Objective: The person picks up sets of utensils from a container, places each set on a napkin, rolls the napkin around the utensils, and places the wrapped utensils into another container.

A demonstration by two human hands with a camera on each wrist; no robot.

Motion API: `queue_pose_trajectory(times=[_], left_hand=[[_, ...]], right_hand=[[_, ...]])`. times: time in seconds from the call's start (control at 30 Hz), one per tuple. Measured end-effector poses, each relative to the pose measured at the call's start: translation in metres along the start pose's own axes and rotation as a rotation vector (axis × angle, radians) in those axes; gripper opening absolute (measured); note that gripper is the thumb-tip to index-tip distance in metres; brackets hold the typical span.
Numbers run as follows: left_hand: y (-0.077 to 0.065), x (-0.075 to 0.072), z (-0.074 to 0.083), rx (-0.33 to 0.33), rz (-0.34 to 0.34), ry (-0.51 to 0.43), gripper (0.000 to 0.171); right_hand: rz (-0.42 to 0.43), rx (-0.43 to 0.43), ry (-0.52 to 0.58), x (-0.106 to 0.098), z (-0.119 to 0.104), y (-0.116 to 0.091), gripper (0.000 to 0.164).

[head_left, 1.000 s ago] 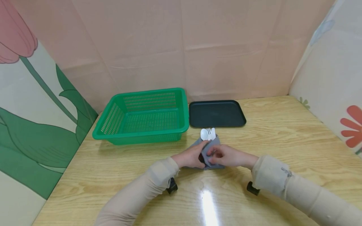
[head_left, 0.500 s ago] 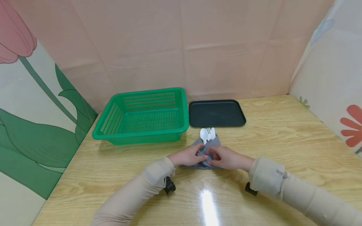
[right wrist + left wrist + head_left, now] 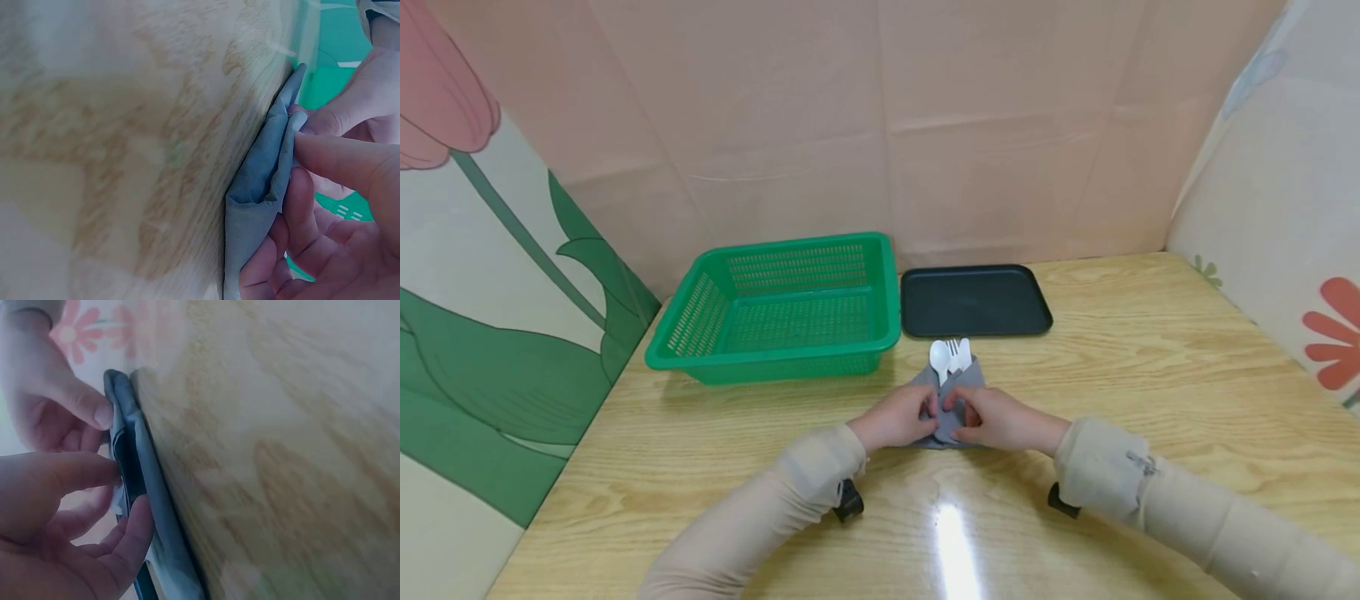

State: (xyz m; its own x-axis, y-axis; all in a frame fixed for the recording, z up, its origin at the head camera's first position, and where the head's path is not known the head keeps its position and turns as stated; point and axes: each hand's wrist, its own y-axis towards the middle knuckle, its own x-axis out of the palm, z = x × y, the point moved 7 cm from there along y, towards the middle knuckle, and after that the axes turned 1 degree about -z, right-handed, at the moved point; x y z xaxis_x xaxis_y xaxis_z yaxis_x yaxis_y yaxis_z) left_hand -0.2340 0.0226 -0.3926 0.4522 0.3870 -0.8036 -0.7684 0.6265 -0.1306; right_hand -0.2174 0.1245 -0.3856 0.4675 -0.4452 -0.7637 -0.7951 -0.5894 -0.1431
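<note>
A grey cloth napkin [image 3: 968, 377] lies folded on the table around a white spoon [image 3: 938, 353], a white fork [image 3: 953, 350] and a white knife [image 3: 966, 353]. The upper ends of the cutlery stick out at its far edge, while the handles are hidden in the cloth. My left hand [image 3: 901, 417] pinches the left side of the napkin between thumb and fingers. Opposite it, my right hand [image 3: 1000, 418] has its fingers curled on the right side, and in the right wrist view its thumb and fingertips [image 3: 300, 187] grip a raised fold.
A green plastic basket [image 3: 782, 360] stands behind and to the left. Right beside it, a black tray [image 3: 976, 302] lies flat at the back, just beyond the cutlery tips. A peach cloth backdrop [image 3: 1000, 167] rises behind the wooden table [image 3: 1150, 350].
The napkin's left corner, earlier spread out to the left, is drawn in closer to the cutlery. My left hand has come slightly off the middle fold toward the left; the right hand has barely shifted.
</note>
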Motion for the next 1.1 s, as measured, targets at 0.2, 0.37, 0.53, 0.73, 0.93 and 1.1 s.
queue_pose_trajectory(times=[0.2,0.37,0.53,0.73,0.93,1.1], left_hand=[[0.000,0.002,0.001,-0.038,0.003,0.048,0.011],[-0.001,0.001,0.003,-0.054,0.026,0.074,0.016],[-0.001,0.003,0.003,-0.051,0.031,0.097,0.016],[-0.003,0.003,0.005,-0.034,0.043,0.136,0.016],[-0.004,0.002,0.008,-0.042,0.053,0.209,0.017],[-0.005,0.001,0.011,-0.029,0.057,0.292,0.019]], right_hand=[[0.002,-0.017,-0.004,0.000,-0.002,0.000,0.029],[0.020,-0.025,-0.046,0.000,-0.001,0.002,0.030],[0.039,-0.029,-0.095,-0.001,-0.003,0.002,0.030],[0.044,-0.027,-0.120,-0.001,-0.001,0.003,0.030],[0.043,-0.040,-0.126,-0.001,-0.002,0.002,0.031],[0.057,-0.020,-0.152,0.002,-0.002,0.002,0.041]])
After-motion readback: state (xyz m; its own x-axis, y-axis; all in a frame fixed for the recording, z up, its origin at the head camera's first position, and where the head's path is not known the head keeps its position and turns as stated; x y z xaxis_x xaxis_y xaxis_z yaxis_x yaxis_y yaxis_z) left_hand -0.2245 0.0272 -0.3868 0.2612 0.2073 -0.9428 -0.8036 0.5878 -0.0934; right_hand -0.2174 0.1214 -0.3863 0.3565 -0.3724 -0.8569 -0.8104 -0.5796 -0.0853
